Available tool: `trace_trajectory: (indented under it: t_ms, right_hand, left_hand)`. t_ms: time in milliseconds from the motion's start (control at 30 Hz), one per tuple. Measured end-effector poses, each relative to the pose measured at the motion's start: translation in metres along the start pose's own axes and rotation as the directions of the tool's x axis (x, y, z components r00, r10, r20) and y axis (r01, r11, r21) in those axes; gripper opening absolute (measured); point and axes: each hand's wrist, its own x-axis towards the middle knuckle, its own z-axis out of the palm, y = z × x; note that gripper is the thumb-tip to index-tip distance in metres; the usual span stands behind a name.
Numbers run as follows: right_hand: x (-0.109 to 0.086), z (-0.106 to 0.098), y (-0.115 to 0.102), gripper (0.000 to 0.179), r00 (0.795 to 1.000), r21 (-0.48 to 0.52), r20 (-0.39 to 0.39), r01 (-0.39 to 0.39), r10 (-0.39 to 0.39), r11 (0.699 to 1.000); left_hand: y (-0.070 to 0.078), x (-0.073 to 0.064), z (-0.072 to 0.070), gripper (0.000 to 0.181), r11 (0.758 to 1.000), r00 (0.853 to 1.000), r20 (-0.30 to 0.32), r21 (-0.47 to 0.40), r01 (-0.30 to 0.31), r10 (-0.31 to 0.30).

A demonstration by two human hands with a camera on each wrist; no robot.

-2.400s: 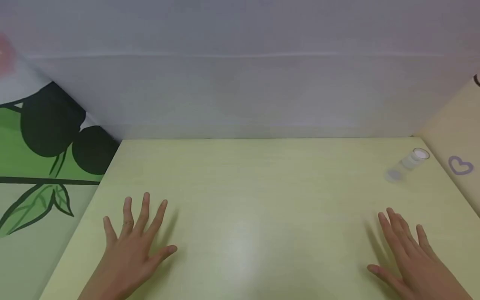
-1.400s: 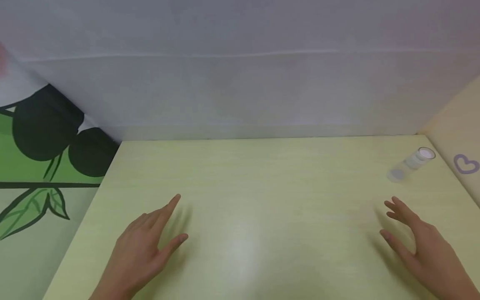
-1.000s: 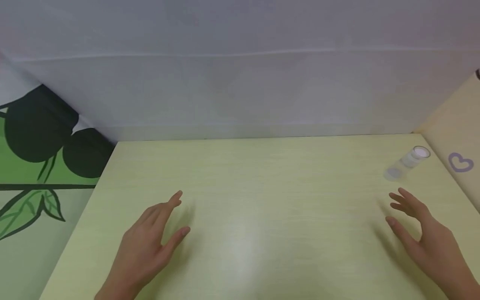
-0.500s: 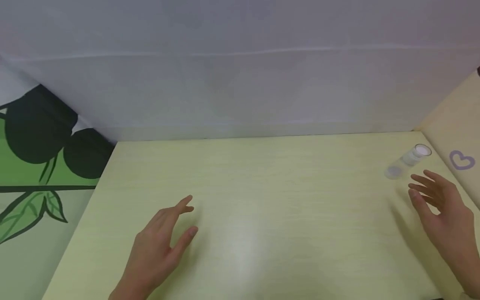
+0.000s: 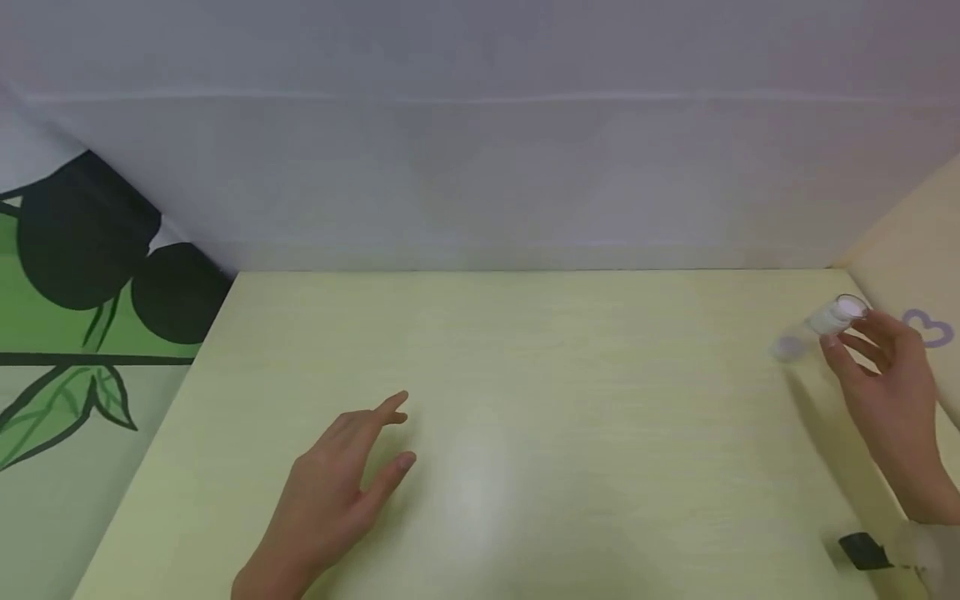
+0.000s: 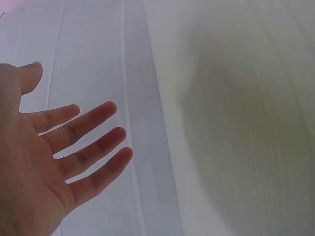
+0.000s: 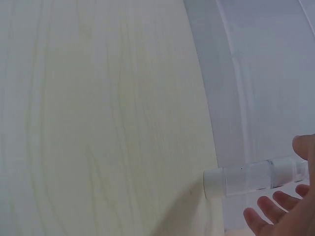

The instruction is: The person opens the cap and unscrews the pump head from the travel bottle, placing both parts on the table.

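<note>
Container (image 5: 828, 319), clear and cylindrical, with a white base and a whitish band higher up: I find it on the tabletop (image 5: 570, 375), near the far right corner, apparently upright. The right hand (image 5: 888, 387) is at its upper part, thumb on one side and the other fingers (image 7: 270, 211) on the opposite side. Those fingers are loosely bent and parted; the right wrist view shows a gap between most of them and the container, so I record no firm hold. Whether the thumb touches, I cannot tell.

I judge the step in hand to be taking hold of the container, with the grip not yet confirmed. The next move calls for bringing thumb and fingers together evenly, as a one-sided push could tip so narrow a piece.

The left hand (image 5: 337, 483) hangs over the tabletop, left of its middle and well apart from the container, fingers spread, holding nothing. I assess it as idle.

Beside the right sleeve (image 5: 936, 558) I note a small black object (image 5: 866, 552), not identifiable. A white creased backdrop (image 5: 480, 183) stands along the far edge.
</note>
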Motion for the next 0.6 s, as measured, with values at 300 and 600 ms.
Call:
trace_trajectory:
  t_ms: [300, 600]
  right_hand:
    - [0.021, 0.005, -0.006, 0.055, 1.0, 0.055, 0.012, -0.021, 0.02, 0.998]
    - [0.03, 0.01, -0.007, 0.034, 1.0, 0.084, 0.009, 0.003, -0.004, 0.996]
  left_hand:
    - [0.008, 0.009, -0.001, 0.062, 1.0, 1.0, -0.01, -0.006, -0.028, 0.028]
    - [0.012, 0.023, 0.004, 0.048, 0.997, 0.997, -0.033, -0.024, -0.071, 0.07]
